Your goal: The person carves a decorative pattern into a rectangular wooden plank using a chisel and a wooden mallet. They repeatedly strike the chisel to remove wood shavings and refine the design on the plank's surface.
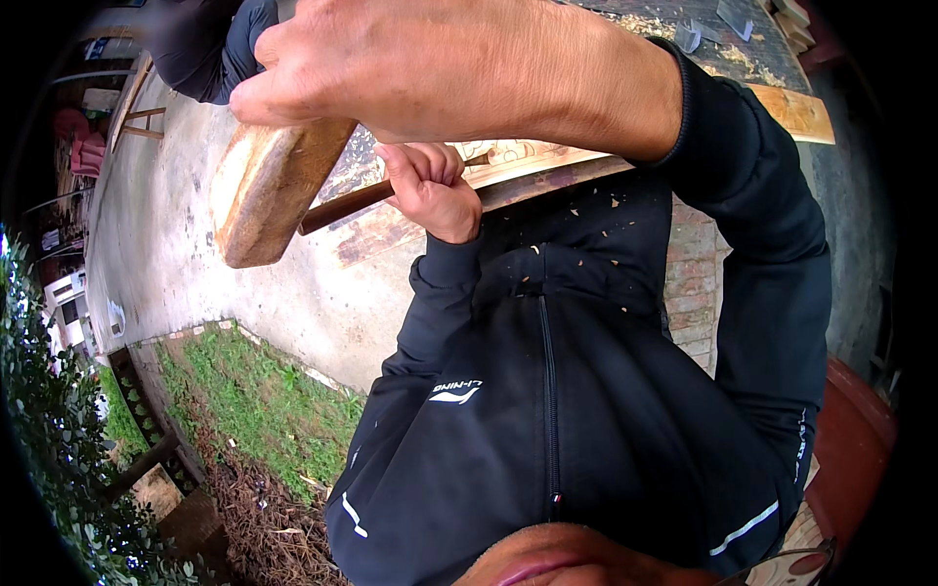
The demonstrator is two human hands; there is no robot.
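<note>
My right hand (430,73) reaches across the top of the view, its fingers closed around a wooden mallet whose handle is hidden. The mallet's blocky, worn head (278,195) hangs to the left of the hand. Just below, my left hand (430,186) is wrapped around a chisel with a dark handle (344,207). The handle's butt end points down-left, beside the mallet head. On the other side of my fist, the chisel's metal end (479,159) meets a pale wooden board (547,151) with curved lines on it. My right hand and forearm hide part of that board.
Shavings are scattered over the dark workbench (674,20). A bare plank (796,112) juts out at the right. A person's dark-clothed leg (210,49) is at the upper left, near a wooden bench (142,122). Grass (254,391) borders the concrete floor (332,303).
</note>
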